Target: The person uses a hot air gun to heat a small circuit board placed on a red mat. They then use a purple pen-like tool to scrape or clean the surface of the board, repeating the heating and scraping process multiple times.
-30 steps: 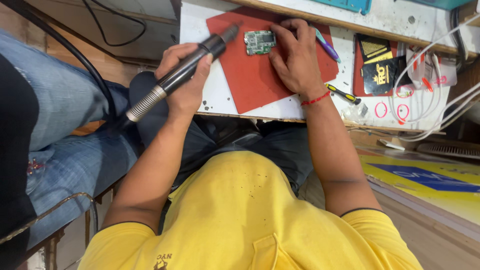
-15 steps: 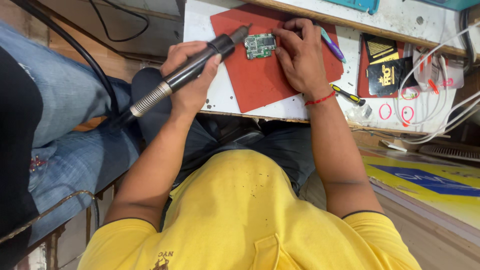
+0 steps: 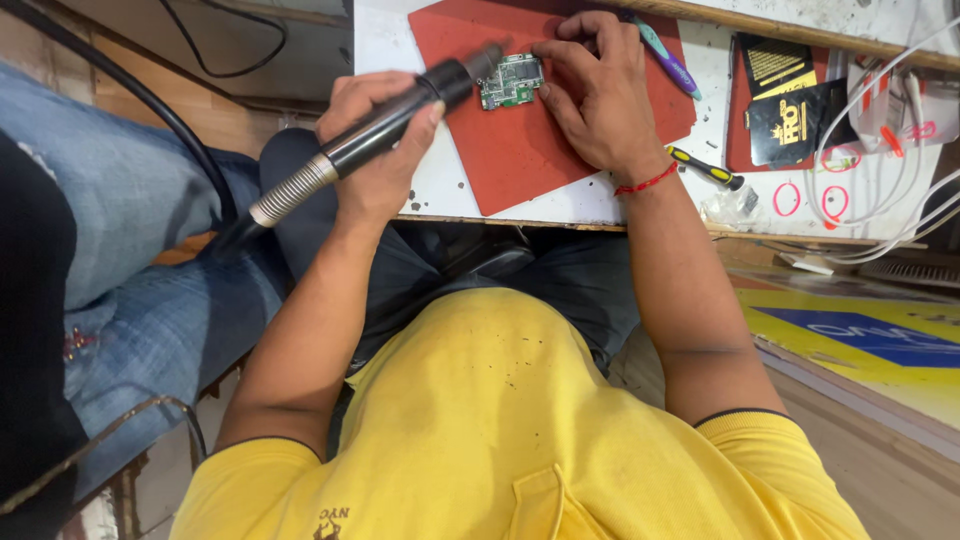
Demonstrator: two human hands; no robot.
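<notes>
Heating step: your left hand (image 3: 375, 150) grips the black hot-air wand (image 3: 400, 105) over the small green circuit board (image 3: 511, 81), right hand (image 3: 590, 95) fingers pinning it to the red mat (image 3: 510, 160); next needs steady aim.

A white, speckled surface (image 3: 430, 190) with a wooden front edge fills the twelve o'clock area under even light. At four o'clock lies a yellow and blue floor panel (image 3: 860, 340); brown boards (image 3: 130, 40) show at eleven o'clock.

we've swung the hot-air wand (image 3: 400, 110) in | nozzle now right at the circuit board (image 3: 511, 81) | left hand (image 3: 375, 150) slid closer
</notes>
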